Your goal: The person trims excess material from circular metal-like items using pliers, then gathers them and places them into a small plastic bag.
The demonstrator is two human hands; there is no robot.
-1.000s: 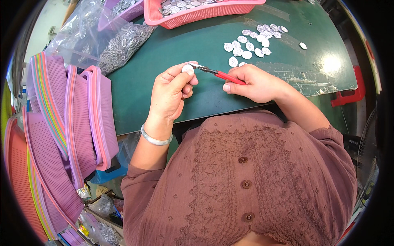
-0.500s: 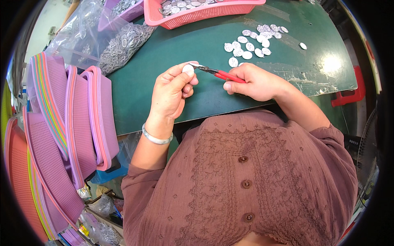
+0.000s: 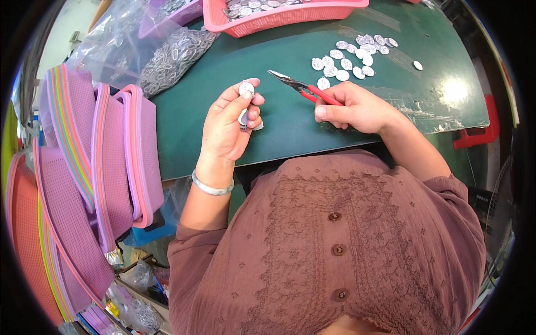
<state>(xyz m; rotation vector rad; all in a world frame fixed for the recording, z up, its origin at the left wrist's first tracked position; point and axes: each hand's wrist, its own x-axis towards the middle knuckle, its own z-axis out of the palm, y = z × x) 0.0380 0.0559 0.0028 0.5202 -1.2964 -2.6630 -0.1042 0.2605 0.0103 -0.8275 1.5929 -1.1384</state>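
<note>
Between the thumb and forefinger of my left hand (image 3: 226,120) is a small oval silver medal (image 3: 246,89). More pale metal pieces (image 3: 243,118) show in the curled lower fingers of that hand, partly hidden. My right hand (image 3: 354,107) grips a pair of pliers (image 3: 304,88) by its red handles, the dark jaws pointing up and left, apart from the medal. Just beyond the right hand, several loose oval medals (image 3: 342,75) lie on the green tabletop (image 3: 268,56).
A pink basket (image 3: 279,22) of medals stands at the far edge, beside a purple basket (image 3: 167,19). Left of it lies a clear bag of metal links (image 3: 173,61). Nested purple baskets (image 3: 114,162) crowd my left side. A red handle-like object (image 3: 483,123) is right of the table.
The pliers' jaws have come away from the medal as my right hand moved slightly right. My left hand has drawn a little left, and pieces in its lower fingers now show.
</note>
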